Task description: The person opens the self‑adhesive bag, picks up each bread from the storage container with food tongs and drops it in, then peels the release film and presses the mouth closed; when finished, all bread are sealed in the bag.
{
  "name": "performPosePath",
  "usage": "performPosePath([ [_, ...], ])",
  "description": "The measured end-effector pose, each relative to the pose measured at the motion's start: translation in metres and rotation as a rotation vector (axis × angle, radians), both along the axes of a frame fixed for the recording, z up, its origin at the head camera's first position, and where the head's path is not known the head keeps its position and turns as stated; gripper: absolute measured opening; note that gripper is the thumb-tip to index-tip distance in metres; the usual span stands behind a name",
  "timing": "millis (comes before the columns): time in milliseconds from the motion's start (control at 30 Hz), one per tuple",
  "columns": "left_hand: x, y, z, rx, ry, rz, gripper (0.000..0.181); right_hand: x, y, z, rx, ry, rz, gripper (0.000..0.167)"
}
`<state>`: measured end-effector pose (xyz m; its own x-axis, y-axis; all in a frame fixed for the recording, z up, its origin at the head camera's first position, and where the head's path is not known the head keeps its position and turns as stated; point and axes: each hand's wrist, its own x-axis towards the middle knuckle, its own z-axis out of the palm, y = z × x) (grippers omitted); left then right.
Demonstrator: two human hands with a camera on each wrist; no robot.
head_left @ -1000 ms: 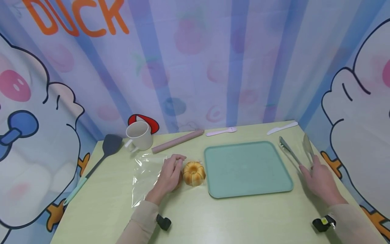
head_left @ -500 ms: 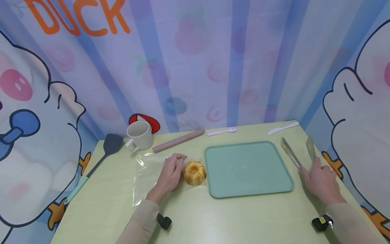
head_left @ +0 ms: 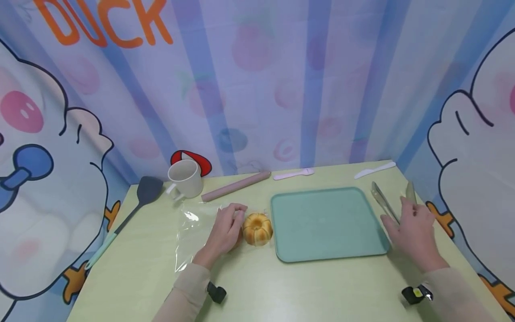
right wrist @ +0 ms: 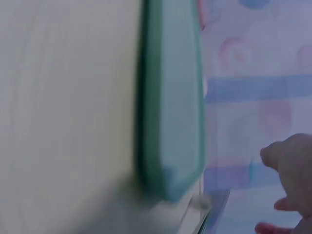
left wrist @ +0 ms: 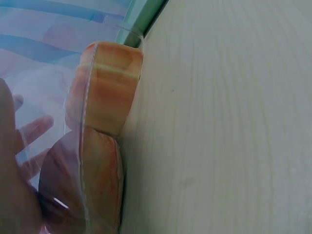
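My left hand [head_left: 223,229] rests over a clear plastic bag [head_left: 191,230] with its fingers loosely extended. Inside the bag are a golden, ridged round bun [head_left: 257,229] and a browner bun [left wrist: 105,180], which the hand mostly covers in the head view. At the right, my right hand [head_left: 414,235] hovers above metal tongs [head_left: 384,200], whose two arms are spread on the table. Its fingers, relaxed in the right wrist view, hold nothing. Part of the tongs is hidden under that hand. A green tray [head_left: 327,224] lies between the hands.
A white mug [head_left: 185,179], a mauve rod [head_left: 236,186], a pink fork [head_left: 293,174] and a pale knife [head_left: 374,169] line the table's back edge. A spatula [head_left: 149,190] lies along the left side. A printed curtain [head_left: 265,89] hangs behind.
My right hand has let go of the tongs and moved left and slightly up toward the tray. The tongs stay at the right edge. My left hand has not moved.
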<state>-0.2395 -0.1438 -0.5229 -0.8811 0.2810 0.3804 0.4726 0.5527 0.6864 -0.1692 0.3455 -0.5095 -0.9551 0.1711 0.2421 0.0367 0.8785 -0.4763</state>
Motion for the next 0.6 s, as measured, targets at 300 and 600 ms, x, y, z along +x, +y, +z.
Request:
performPosePath([
  [300, 0.000, 0.000, 0.002, -0.017, 0.004, 0.009, 0.027, 0.000, -0.081, 0.023, -0.175, 0.169, 0.335, 0.052],
  [600, -0.002, 0.001, 0.001, -0.010, 0.011, 0.008, 0.027, 0.006, -0.159, 0.020, -0.399, 0.007, 0.588, 0.046],
])
